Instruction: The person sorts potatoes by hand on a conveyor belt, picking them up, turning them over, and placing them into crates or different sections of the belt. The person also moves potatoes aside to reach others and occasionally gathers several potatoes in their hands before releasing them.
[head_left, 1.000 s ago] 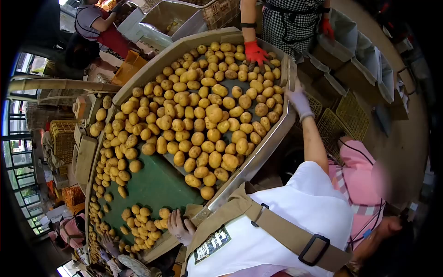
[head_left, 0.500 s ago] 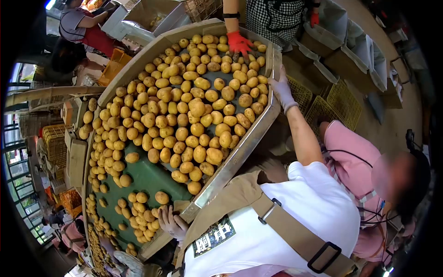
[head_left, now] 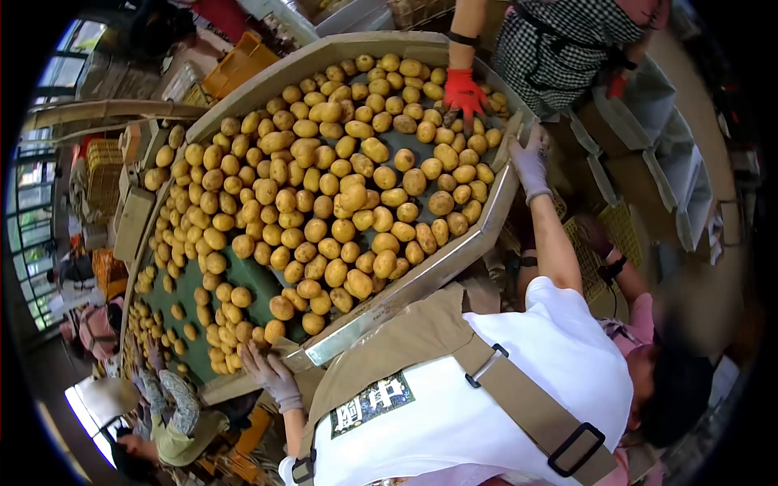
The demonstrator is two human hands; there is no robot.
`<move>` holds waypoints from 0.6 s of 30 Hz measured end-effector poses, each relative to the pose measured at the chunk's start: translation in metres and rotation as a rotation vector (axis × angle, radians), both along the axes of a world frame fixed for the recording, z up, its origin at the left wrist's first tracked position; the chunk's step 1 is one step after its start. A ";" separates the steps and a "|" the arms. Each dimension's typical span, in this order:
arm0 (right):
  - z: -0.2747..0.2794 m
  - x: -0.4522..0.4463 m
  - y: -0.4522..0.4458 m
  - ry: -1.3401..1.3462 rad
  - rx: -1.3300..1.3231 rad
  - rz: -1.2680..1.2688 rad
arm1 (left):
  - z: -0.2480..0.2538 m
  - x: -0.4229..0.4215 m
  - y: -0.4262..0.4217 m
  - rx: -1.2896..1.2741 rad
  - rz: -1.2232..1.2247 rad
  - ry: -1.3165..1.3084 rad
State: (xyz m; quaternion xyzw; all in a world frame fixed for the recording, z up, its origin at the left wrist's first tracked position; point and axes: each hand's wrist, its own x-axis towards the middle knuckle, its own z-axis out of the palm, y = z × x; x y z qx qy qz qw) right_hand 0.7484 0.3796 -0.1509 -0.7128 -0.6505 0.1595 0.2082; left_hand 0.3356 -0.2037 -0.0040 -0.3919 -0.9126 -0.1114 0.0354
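Scores of potatoes [head_left: 354,197] | 1 left hand [head_left: 271,376], fingers apart, beside them | 1 right hand [head_left: 531,164] at rim [head_left: 415,287], grip unclear

And here they are, dozens of round and oval yellow-brown potatoes [head_left: 352,197], some with darker blotches, spread loose across the broad, angular, grey-rimmed tray [head_left: 425,274]! They crowd most of its bed, a few perched on their neighbours. Down on the smooth green surface [head_left: 256,280] they thin out, one cluster bunched at the near edge, others scattered singly.
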 end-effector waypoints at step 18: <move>0.052 -0.215 0.022 -0.063 -0.330 0.769 | -0.029 -0.020 0.353 -0.514 -0.555 0.058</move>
